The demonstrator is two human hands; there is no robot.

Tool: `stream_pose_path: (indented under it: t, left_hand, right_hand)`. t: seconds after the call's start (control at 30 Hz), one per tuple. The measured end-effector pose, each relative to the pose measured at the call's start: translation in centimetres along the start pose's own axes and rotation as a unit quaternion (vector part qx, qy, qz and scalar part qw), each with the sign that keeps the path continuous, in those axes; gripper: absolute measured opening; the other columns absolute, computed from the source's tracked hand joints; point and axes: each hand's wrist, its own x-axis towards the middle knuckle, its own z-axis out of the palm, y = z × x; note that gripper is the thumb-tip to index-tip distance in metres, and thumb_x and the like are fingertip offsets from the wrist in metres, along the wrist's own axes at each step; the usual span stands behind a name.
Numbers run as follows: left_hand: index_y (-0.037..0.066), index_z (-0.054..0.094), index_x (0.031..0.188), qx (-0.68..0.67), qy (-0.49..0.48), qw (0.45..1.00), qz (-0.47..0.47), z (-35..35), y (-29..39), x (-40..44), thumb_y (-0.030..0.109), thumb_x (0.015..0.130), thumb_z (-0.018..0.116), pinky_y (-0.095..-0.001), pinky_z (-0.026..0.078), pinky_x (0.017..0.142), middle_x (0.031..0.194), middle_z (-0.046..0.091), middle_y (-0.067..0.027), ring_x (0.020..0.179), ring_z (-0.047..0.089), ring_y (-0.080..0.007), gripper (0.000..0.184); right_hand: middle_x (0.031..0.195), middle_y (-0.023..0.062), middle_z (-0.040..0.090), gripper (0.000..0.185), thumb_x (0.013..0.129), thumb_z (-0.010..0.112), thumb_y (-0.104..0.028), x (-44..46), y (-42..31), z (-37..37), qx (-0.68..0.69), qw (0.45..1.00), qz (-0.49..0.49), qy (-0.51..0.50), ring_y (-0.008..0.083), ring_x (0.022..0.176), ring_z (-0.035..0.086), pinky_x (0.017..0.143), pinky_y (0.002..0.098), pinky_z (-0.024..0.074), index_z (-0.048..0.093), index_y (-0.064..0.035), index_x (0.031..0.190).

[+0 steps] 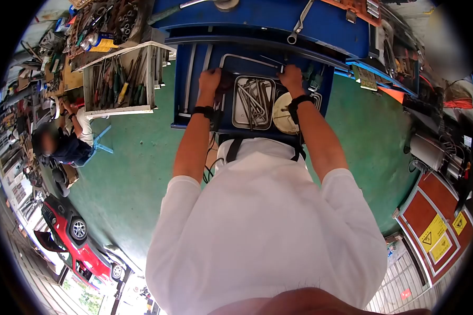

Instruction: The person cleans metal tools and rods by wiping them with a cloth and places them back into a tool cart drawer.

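Both my hands are inside an open blue drawer (181, 73). My left hand (210, 80) is curled closed at the left, next to a dark item (226, 81); what the fingers hold is hidden. My right hand (291, 77) is closed at the drawer's back right, by a small silver piece (281, 68); I cannot make out what it grips. Between them lies a metal tray (237, 124) with several L-shaped hex keys (255, 100). Beside it, below my right hand, is a round cream-coloured container or lid (283, 119). A long bent bar (247, 56) rests behind the tray.
A wrench (299, 23) lies on the blue cabinet top (236, 16). To the left, a box (118, 111) holds several screwdrivers (122, 86). Another person (68, 139) sits farther left. A red car (84, 254) stands at lower left, a brown board with yellow labels (418, 210) at right.
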Motion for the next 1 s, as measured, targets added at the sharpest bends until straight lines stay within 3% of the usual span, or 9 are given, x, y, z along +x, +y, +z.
stream_pose_path:
  t: [0.03,0.1,0.2,0.3,0.4,0.67,0.73,0.83,1.0]
  left_hand:
    - [0.011,0.072,0.110,-0.001,-0.002,1.000,-0.001,0.4,0.0,-0.2,0.045,0.081,0.059,-0.0436,0.049,0.093,0.109,0.068,-0.0228,0.106,0.063,-0.0402,0.047]
    - [0.001,0.068,0.113,-0.073,0.047,0.996,-0.002,0.8,-0.1,-0.5,0.037,0.086,0.061,-0.0392,0.051,0.084,0.102,0.069,-0.0239,0.102,0.066,-0.0359,0.046]
    - [0.002,0.067,0.115,-0.114,0.067,0.990,0.051,1.0,-0.9,-0.3,0.035,0.087,0.060,-0.0392,0.051,0.084,0.098,0.070,-0.0236,0.099,0.067,-0.0355,0.044]
    - [0.006,0.071,0.108,-0.039,0.013,0.995,0.091,0.6,-0.3,0.3,0.033,0.084,0.060,-0.0408,0.050,0.090,0.105,0.068,-0.0243,0.104,0.064,-0.0372,0.038]
    - [0.004,0.072,0.105,-0.077,0.032,0.988,0.130,0.6,-0.2,-0.4,0.032,0.085,0.059,-0.0410,0.050,0.089,0.103,0.068,-0.0235,0.101,0.065,-0.0370,0.037]
    - [0.005,0.072,0.106,-0.066,0.055,0.994,0.060,0.3,0.6,-2.1,0.033,0.086,0.060,-0.0418,0.051,0.085,0.098,0.070,-0.0223,0.095,0.066,-0.0383,0.037]
    - [0.005,0.071,0.107,-0.071,0.045,0.996,0.033,-0.2,1.2,-2.7,0.034,0.086,0.060,-0.0417,0.051,0.084,0.097,0.070,-0.0221,0.095,0.067,-0.0381,0.037]
    - [0.007,0.072,0.107,-0.086,0.055,0.995,0.012,0.2,0.5,-2.4,0.035,0.086,0.060,-0.0413,0.052,0.084,0.097,0.070,-0.0209,0.096,0.067,-0.0375,0.037]
    - [0.008,0.071,0.110,-0.168,0.051,0.982,0.070,1.0,-1.2,-1.5,0.033,0.087,0.061,-0.0402,0.052,0.084,0.099,0.071,-0.0191,0.096,0.068,-0.0341,0.036]
  right_hand:
    - [0.095,0.0260,0.068,0.041,0.079,0.077,-0.033,0.0,0.1,0.2,-0.002,1.000,0.001,0.000,0.0397,0.092,0.066,0.080,0.0465,0.0566,0.070,0.0054,0.090]
    - [0.071,0.0209,0.067,0.043,0.078,0.076,-0.039,-0.2,0.2,0.9,0.030,0.998,-0.024,0.059,0.0377,0.072,0.067,0.068,0.0468,0.0552,0.069,0.0028,0.070]
    - [0.069,0.0221,0.066,0.047,0.083,0.073,-0.040,-1.3,-1.7,-0.9,0.017,1.000,-0.002,0.009,0.0380,0.069,0.067,0.066,0.0469,0.0554,0.067,0.0045,0.069]
    - [0.075,0.0244,0.067,0.050,0.088,0.067,-0.043,-1.4,-2.5,-1.1,0.021,0.999,-0.015,0.034,0.0387,0.074,0.068,0.069,0.0479,0.0576,0.068,0.0063,0.078]
    - [0.077,0.0242,0.067,0.051,0.090,0.063,-0.044,-1.0,-2.1,-0.4,-0.005,0.999,-0.018,0.051,0.0402,0.075,0.068,0.069,0.0489,0.0574,0.068,0.0055,0.078]
    - [0.080,0.0269,0.066,0.047,0.090,0.063,-0.041,0.2,-1.0,0.4,-0.009,0.993,-0.065,0.101,0.0439,0.075,0.066,0.068,0.0504,0.0565,0.067,0.0044,0.079]
    - [0.068,0.0261,0.064,0.047,0.088,0.067,-0.039,1.2,-0.3,1.4,-0.001,0.971,-0.097,0.218,0.0418,0.067,0.066,0.063,0.0494,0.0554,0.065,0.0036,0.069]
    - [0.067,0.0233,0.064,0.043,0.086,0.069,-0.037,1.6,0.2,0.6,0.001,0.979,-0.120,0.164,0.0403,0.066,0.066,0.065,0.0489,0.0551,0.068,0.0024,0.070]
    - [0.065,0.0227,0.064,0.042,0.086,0.069,-0.037,0.8,0.1,0.2,0.005,0.985,-0.109,0.135,0.0400,0.066,0.066,0.066,0.0486,0.0549,0.069,0.0022,0.070]
